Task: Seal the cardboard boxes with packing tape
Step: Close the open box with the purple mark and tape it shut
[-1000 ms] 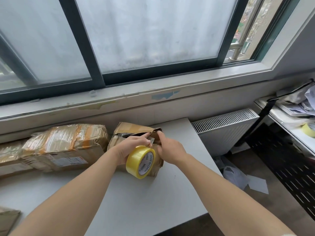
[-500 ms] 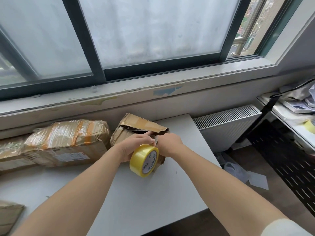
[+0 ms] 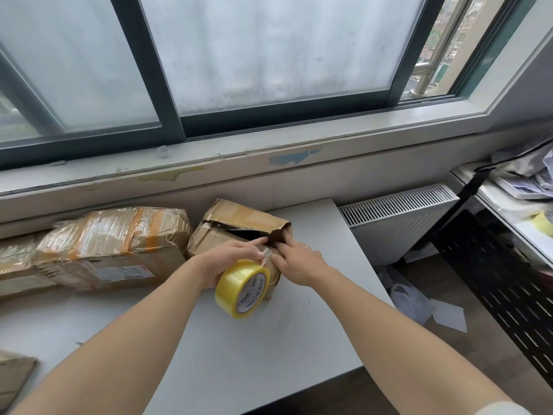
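Uncurled from the tape end since half a second ago, the right hand (image 3: 299,262) now lays straight fingers against the front of the small cardboard box (image 3: 239,223), just below its gaping mouth. The left hand (image 3: 230,263) grips the one tape roll (image 3: 242,289) in play, yellow-tinted with a white core, tilted against the box's near face and just above the table (image 3: 269,354). A short strip runs from the roll up onto the cardboard between the two hands. Three boxes line the far edge under the window sill. One is the small one being worked. Beside it to the left, and touching it, is a larger taped box (image 3: 119,235) wrapped in glossy tape with orange bands. A third box (image 3: 15,256) is cut off by the left border. One more cardboard piece (image 3: 15,375) pokes in at the lower left corner. A second yellowish roll (image 3: 545,223) lies on the shelf (image 3: 493,202) at the right. The small box sits near the table's far right corner, with bare tabletop to its right before the edge drops beside the radiator (image 3: 398,211). The near half of the table lies open under both forearms. The small box is crumpled and brown, its top flap lifted, the opening dark, and old clear tape shines on the lid.
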A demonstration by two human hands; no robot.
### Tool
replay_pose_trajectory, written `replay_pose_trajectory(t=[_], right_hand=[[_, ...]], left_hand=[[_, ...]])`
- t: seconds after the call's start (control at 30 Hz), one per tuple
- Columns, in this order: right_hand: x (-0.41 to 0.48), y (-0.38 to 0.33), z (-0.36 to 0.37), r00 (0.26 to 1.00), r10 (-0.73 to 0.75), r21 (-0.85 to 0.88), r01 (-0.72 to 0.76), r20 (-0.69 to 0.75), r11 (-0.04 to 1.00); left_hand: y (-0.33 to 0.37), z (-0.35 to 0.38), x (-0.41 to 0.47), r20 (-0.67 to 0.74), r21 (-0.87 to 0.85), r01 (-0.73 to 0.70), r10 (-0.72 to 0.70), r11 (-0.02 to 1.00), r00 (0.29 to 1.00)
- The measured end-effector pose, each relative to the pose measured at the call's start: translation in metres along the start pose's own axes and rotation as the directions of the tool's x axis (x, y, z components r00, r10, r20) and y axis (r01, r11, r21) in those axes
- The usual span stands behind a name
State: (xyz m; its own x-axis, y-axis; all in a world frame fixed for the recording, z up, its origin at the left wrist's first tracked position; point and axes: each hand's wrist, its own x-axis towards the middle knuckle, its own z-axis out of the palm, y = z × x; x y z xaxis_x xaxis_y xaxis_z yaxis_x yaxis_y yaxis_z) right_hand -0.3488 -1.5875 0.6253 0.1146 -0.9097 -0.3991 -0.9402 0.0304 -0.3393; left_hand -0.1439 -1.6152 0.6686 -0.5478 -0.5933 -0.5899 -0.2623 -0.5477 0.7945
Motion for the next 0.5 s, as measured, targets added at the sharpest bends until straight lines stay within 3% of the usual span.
replay_pose_trajectory(t=[0.1, 0.2, 0.33, 0.5], right_hand=[[0.003, 0.006, -0.009, 0.988, 0.003, 0.278, 0.040, -0.152, 0.960], [0.003, 0.018, -0.018, 0.931, 0.224, 0.557, -0.028, -0.288, 0.830], [0.001, 0.030, -0.014, 0.937, 0.278, 0.621, -0.090, -0.213, 0.779], [0.006, 0.027, -0.002, 0.948, 0.298, 0.731, -0.124, -0.113, 0.671]], left_hand=[[0.007, -0.008, -0.002, 0.119, 0.058, -0.081, 0.074, 0.995, 0.990], [0.022, -0.015, -0.004, 0.086, 0.026, -0.133, 0.130, 0.991, 0.988], [0.030, -0.015, 0.002, -0.066, 0.076, -0.097, 0.102, 0.992, 0.993], [0.024, -0.007, 0.011, -0.071, 0.275, 0.033, -0.014, 0.961, 0.997]])
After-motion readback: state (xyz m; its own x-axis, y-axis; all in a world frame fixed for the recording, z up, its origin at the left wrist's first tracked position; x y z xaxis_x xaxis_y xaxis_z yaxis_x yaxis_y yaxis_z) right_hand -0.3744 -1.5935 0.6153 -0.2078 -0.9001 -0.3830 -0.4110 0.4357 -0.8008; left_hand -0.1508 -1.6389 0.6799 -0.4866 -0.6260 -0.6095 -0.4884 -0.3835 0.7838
